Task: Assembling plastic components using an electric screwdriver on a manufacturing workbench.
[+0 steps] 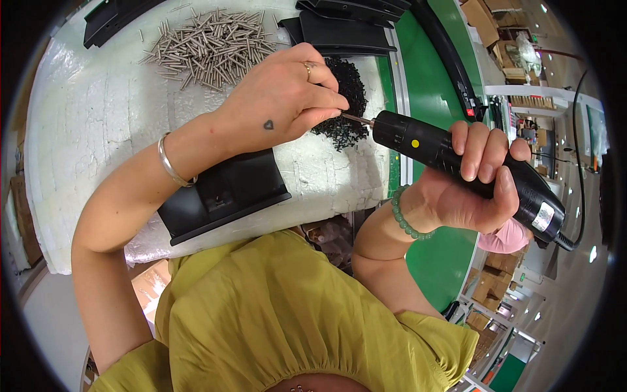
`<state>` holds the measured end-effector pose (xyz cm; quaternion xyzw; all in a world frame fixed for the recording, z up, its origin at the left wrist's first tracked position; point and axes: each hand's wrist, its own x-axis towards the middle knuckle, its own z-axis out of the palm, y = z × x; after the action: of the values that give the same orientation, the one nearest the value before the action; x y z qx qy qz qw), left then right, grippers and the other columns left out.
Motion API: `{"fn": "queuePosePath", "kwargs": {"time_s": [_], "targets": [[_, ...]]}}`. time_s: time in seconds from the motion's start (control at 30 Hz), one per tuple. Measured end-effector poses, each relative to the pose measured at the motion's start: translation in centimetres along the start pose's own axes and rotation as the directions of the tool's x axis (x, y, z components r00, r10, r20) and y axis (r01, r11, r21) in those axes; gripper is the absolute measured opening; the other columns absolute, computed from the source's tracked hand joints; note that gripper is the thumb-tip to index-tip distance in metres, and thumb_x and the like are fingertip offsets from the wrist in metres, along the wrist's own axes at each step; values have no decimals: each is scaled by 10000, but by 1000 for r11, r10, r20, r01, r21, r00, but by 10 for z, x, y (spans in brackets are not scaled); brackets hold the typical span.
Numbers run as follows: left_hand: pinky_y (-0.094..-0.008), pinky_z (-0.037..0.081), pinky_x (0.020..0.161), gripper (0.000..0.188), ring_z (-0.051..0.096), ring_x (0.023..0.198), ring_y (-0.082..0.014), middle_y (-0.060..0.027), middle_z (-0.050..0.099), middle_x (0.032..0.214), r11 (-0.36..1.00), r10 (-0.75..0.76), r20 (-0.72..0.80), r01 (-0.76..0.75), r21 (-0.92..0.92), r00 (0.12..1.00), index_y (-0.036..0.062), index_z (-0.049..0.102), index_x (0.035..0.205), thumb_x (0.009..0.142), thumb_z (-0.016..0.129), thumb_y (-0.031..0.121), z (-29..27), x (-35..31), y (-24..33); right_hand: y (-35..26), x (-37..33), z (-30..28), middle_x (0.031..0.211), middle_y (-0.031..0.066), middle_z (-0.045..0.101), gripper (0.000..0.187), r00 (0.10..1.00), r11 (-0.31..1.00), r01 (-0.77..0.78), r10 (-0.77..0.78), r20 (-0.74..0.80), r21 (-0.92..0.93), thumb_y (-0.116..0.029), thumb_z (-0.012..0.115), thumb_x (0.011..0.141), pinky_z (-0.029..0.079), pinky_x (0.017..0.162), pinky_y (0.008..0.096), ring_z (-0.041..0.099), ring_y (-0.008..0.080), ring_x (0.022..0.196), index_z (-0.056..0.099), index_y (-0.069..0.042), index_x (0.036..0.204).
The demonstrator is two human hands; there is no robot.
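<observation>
My right hand (473, 186) is wrapped round a black electric screwdriver (418, 140), held almost level with its bit pointing left. The fingers of my left hand (284, 95) are pinched together at the tip of the bit; whatever they hold is too small and covered to make out. Just behind and below those fingertips lies a heap of small black screws (349, 81). Beneath my left forearm rests a black moulded part (228, 189), partly hidden by the arm. Farther off is a pile of silver metal pins (209, 49).
White wrapped padding (333, 176) covers the work surface. More black parts (339, 32) lie at the far edge, one (111, 23) at far left. A long black curved piece (450, 55) lies on the green table (418, 39). The screwdriver's cable (578, 163) runs up at right.
</observation>
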<state>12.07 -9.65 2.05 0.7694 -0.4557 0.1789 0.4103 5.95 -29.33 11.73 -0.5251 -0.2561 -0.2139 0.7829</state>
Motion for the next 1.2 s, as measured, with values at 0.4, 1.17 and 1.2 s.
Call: {"fn": "queuePosePath", "kwargs": {"time_s": [0.4,1.17,1.2], "targets": [[-340,488,692,99,569,818,-231,-18,647,806,979,-189,-28,186,-82,982,75,671,785,730,707,149,-7,-12,-2,10,5,9,611,-46,409,253,1000,998,-13,12,14,65,-143,533,733,350,612,269,403,72,532,547,-70,975],[-310,494,678,143,568,846,-221,-9,619,844,973,-218,-116,226,57,969,73,639,826,704,710,94,-25,-36,25,15,-10,41,596,-42,422,237,988,997,-55,48,146,45,-131,516,725,331,564,251,401,74,505,508,-64,951],[-316,489,706,143,558,867,-219,-6,617,856,965,-247,-126,255,59,961,78,649,829,702,711,97,-31,-35,21,18,-11,39,600,-37,411,248,987,996,-73,65,147,51,-130,513,732,323,568,259,396,78,513,526,-55,969]]}}
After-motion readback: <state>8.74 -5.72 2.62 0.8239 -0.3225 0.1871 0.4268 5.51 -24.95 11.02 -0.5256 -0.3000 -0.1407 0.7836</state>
